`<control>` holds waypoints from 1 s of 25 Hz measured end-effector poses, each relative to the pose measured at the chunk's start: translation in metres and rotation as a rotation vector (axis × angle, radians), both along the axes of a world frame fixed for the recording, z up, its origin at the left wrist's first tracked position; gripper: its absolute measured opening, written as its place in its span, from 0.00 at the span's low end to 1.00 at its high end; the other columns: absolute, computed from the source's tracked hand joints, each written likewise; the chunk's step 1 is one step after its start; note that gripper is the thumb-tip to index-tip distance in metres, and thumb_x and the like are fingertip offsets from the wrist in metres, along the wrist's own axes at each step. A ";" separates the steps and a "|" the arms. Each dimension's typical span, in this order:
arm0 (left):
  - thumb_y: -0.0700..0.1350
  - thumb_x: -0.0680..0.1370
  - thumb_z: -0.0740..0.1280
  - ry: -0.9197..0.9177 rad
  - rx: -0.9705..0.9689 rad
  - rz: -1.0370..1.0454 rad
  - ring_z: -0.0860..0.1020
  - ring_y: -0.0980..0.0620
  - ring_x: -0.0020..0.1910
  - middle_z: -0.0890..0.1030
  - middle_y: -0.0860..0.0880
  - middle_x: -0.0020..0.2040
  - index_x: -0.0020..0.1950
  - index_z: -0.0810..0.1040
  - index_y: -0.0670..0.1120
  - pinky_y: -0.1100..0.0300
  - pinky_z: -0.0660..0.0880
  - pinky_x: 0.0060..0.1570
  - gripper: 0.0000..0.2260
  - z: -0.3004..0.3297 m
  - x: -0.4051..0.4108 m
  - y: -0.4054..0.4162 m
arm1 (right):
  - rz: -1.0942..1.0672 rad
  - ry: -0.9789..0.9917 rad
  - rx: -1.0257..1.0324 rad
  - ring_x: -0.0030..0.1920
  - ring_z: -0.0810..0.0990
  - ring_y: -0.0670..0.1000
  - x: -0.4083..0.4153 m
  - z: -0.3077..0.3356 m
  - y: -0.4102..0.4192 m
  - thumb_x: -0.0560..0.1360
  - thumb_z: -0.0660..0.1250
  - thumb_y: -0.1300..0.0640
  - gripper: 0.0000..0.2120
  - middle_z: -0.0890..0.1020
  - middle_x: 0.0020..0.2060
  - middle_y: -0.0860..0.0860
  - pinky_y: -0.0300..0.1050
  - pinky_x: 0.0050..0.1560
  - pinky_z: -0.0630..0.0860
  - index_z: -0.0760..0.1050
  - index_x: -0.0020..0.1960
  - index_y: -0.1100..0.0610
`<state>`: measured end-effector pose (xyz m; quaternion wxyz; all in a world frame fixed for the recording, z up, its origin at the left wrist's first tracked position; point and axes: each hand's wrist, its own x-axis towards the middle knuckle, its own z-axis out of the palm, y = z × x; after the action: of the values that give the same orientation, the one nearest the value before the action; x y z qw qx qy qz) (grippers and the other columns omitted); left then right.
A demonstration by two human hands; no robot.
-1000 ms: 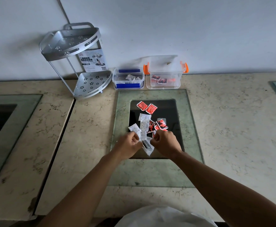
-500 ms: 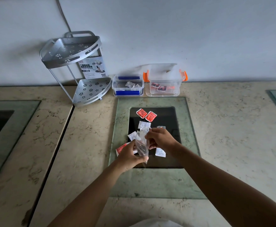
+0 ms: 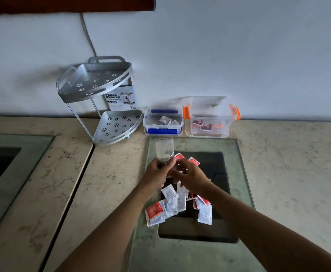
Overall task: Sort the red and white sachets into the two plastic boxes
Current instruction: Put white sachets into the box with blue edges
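Since half a second ago the clear bag (image 3: 164,149) has been lifted and tipped upright, and more sachets now lie loose on the glass panel (image 3: 237,173) near the forearms. From the left: a metal corner rack (image 3: 99,91) stands on the counter (image 3: 288,163) by the wall. Next, the blue-clipped box (image 3: 163,122) holds white sachets and the orange-clipped box (image 3: 210,122) holds red ones. The left hand (image 3: 156,173) has its grip pinched on the bag's lower end. The right hand (image 3: 192,176) hovers beside it, fingers loosely spread, holding nothing I can see. Red sachets (image 3: 154,210) and white sachets (image 3: 205,213) lie mixed below. The step looks like emptying the bag; next, set it aside and pick one sachet for its matching box.
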<state>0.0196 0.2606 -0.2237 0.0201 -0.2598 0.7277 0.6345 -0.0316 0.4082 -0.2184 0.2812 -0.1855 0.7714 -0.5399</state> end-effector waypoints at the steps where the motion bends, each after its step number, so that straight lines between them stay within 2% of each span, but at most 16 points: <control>1: 0.67 0.73 0.69 -0.009 -0.015 -0.006 0.75 0.61 0.25 0.82 0.52 0.38 0.52 0.78 0.49 0.65 0.70 0.26 0.22 0.004 -0.013 -0.006 | -0.004 0.039 -0.001 0.40 0.86 0.55 -0.013 0.001 -0.009 0.77 0.70 0.47 0.15 0.85 0.46 0.51 0.42 0.34 0.79 0.77 0.58 0.55; 4: 0.61 0.78 0.66 -0.021 -0.014 -0.022 0.75 0.56 0.23 0.81 0.49 0.34 0.51 0.78 0.45 0.62 0.70 0.25 0.19 0.009 -0.051 -0.030 | -0.040 0.070 0.010 0.35 0.85 0.49 -0.056 0.002 -0.031 0.79 0.68 0.50 0.11 0.86 0.42 0.51 0.43 0.34 0.80 0.79 0.55 0.56; 6: 0.52 0.79 0.64 -0.025 0.123 -0.007 0.77 0.50 0.27 0.81 0.43 0.37 0.53 0.79 0.41 0.57 0.72 0.29 0.14 0.006 -0.074 -0.048 | -0.075 0.071 -0.009 0.32 0.83 0.46 -0.081 0.002 -0.044 0.79 0.68 0.54 0.08 0.85 0.40 0.51 0.39 0.31 0.78 0.80 0.53 0.58; 8: 0.42 0.77 0.63 -0.026 0.217 -0.004 0.78 0.47 0.32 0.81 0.39 0.40 0.53 0.80 0.36 0.54 0.74 0.33 0.11 0.000 -0.098 -0.071 | -0.114 0.076 -0.031 0.32 0.83 0.48 -0.112 -0.002 -0.061 0.79 0.68 0.57 0.07 0.85 0.39 0.53 0.41 0.32 0.78 0.81 0.52 0.59; 10: 0.38 0.77 0.64 -0.040 0.206 -0.018 0.77 0.45 0.32 0.81 0.39 0.39 0.50 0.80 0.34 0.52 0.74 0.34 0.09 -0.007 -0.123 -0.092 | -0.138 0.072 -0.022 0.33 0.83 0.50 -0.144 -0.007 -0.081 0.79 0.67 0.58 0.08 0.84 0.37 0.56 0.46 0.34 0.79 0.81 0.51 0.62; 13: 0.37 0.79 0.65 -0.042 0.131 -0.018 0.75 0.46 0.29 0.81 0.41 0.35 0.46 0.80 0.36 0.52 0.73 0.34 0.06 -0.019 -0.159 -0.116 | -0.168 0.042 0.001 0.30 0.82 0.49 -0.183 -0.020 -0.107 0.80 0.65 0.61 0.09 0.83 0.34 0.57 0.51 0.35 0.80 0.81 0.50 0.66; 15: 0.37 0.79 0.66 -0.043 0.084 -0.003 0.74 0.47 0.26 0.80 0.41 0.33 0.42 0.80 0.38 0.55 0.72 0.31 0.07 -0.029 -0.180 -0.127 | -0.177 0.051 0.036 0.31 0.84 0.52 -0.196 -0.026 -0.116 0.80 0.65 0.61 0.07 0.85 0.36 0.59 0.54 0.36 0.81 0.79 0.53 0.62; 16: 0.37 0.80 0.66 -0.052 0.074 0.009 0.73 0.48 0.24 0.80 0.40 0.32 0.41 0.80 0.38 0.56 0.70 0.28 0.08 -0.035 -0.190 -0.132 | -0.175 0.044 0.053 0.32 0.85 0.53 -0.203 -0.030 -0.120 0.79 0.66 0.60 0.06 0.86 0.37 0.58 0.53 0.35 0.81 0.77 0.56 0.59; 18: 0.38 0.80 0.66 -0.083 0.068 0.019 0.73 0.49 0.23 0.80 0.41 0.31 0.44 0.80 0.36 0.57 0.70 0.26 0.07 -0.046 -0.206 -0.141 | -0.188 0.000 0.063 0.34 0.86 0.55 -0.214 -0.036 -0.126 0.79 0.68 0.58 0.15 0.86 0.39 0.56 0.47 0.31 0.80 0.71 0.64 0.53; 21: 0.40 0.80 0.66 -0.137 0.088 0.015 0.73 0.49 0.24 0.81 0.42 0.31 0.48 0.80 0.35 0.56 0.70 0.26 0.08 -0.061 -0.220 -0.148 | -0.222 -0.018 0.094 0.30 0.84 0.50 -0.227 -0.044 -0.134 0.78 0.69 0.55 0.24 0.86 0.40 0.56 0.39 0.26 0.76 0.64 0.70 0.52; 23: 0.43 0.81 0.66 -0.159 0.064 -0.006 0.73 0.49 0.24 0.80 0.42 0.30 0.47 0.80 0.36 0.56 0.70 0.26 0.10 -0.064 -0.223 -0.149 | -0.244 -0.022 0.105 0.28 0.84 0.49 -0.233 -0.049 -0.139 0.78 0.69 0.55 0.25 0.85 0.41 0.56 0.40 0.26 0.77 0.64 0.71 0.54; 25: 0.45 0.81 0.65 -0.171 0.007 -0.035 0.72 0.50 0.23 0.80 0.44 0.29 0.44 0.80 0.37 0.58 0.70 0.25 0.12 -0.062 -0.226 -0.150 | -0.252 -0.034 0.109 0.27 0.83 0.50 -0.238 -0.052 -0.144 0.79 0.68 0.55 0.21 0.86 0.41 0.56 0.43 0.28 0.79 0.67 0.69 0.56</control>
<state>-0.2065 0.1102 -0.2858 0.0943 -0.3004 0.7255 0.6120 -0.2701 0.2645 -0.2706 0.2340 -0.0626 0.8120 -0.5311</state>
